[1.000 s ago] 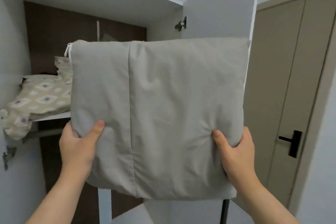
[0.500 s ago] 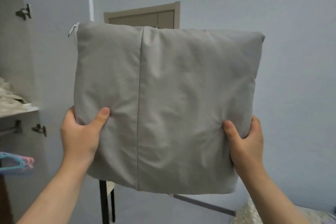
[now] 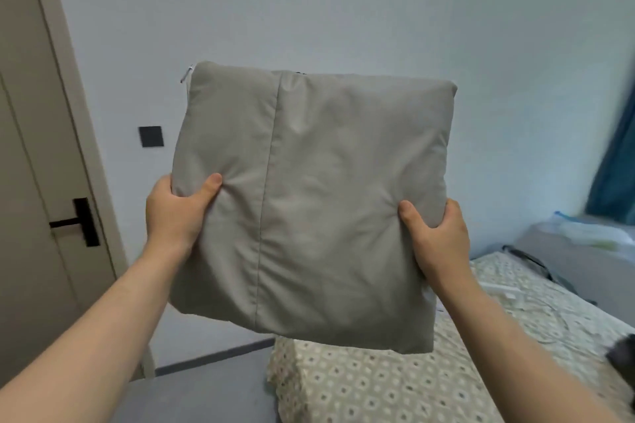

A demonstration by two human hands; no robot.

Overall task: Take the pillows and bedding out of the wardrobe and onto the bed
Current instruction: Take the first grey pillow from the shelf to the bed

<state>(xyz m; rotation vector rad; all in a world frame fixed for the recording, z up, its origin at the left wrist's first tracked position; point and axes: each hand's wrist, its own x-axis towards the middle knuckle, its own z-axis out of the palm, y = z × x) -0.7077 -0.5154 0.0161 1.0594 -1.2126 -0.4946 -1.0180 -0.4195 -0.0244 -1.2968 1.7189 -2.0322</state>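
Grey fabric covers a square pillow (image 3: 309, 203), which is held upright in the air, above and in front of the near corner of the bed (image 3: 371, 388). Its left edge is clamped by the left hand (image 3: 175, 213), thumb pressed into the front. Its right edge is gripped the same way by the right hand (image 3: 436, 237). The patterned bed cover lies below, untouched. If released too early, the pillow could probably catch the mattress corner and slide to the floor (image 3: 199, 388).

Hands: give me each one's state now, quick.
Left hand: closed on the grey pillow, left edge.
Right hand: closed on the same pillow, right edge.
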